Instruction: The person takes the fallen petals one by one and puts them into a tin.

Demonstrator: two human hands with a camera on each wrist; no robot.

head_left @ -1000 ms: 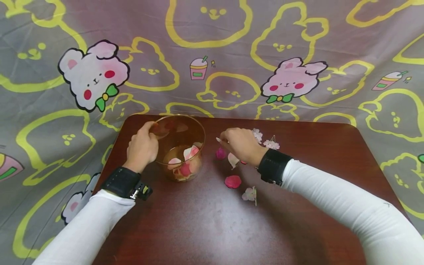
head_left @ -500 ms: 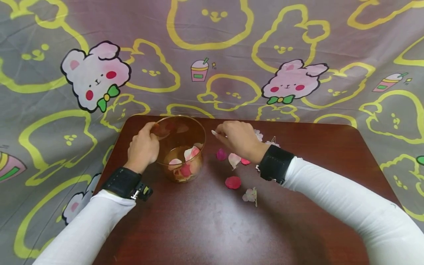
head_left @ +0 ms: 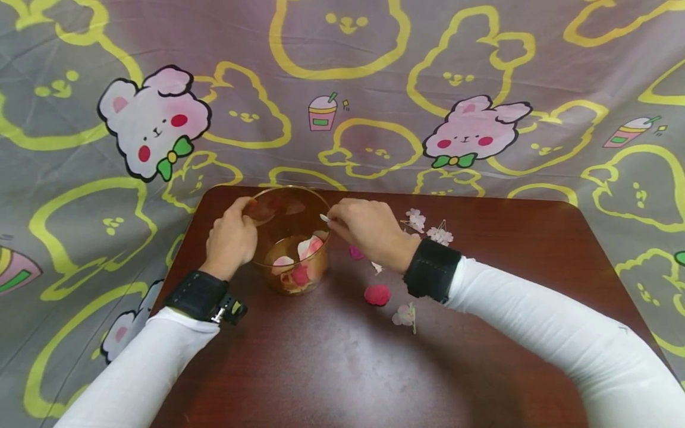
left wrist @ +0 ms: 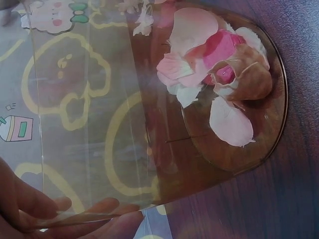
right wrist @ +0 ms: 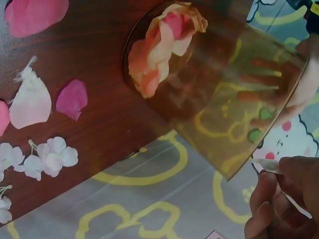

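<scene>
My left hand (head_left: 231,238) grips the left rim of an amber see-through glass bowl (head_left: 291,221), fingers and thumb on either side of its wall. Pink, white and peach petals (left wrist: 189,64) lie in the bottom of the bowl, plain in the left wrist view. At the bowl's right rim is my right hand (head_left: 371,229), pinching a small white petal (right wrist: 268,165) between thumb and finger. The bowl stands upright on the brown table (head_left: 321,362). Part of the petal is hidden by the fingers.
To the right lie a red petal (head_left: 377,295), a magenta petal (right wrist: 73,99) and a pale petal (right wrist: 31,102). Small pale blossoms (head_left: 440,233) sit farther back, and another blossom (head_left: 405,315) nearer the front. A patterned cloth (head_left: 369,77) hangs behind the table.
My right hand has moved left, carrying the white petal from above the loose petals to the bowl's rim. My left hand and the bowl have stayed in place.
</scene>
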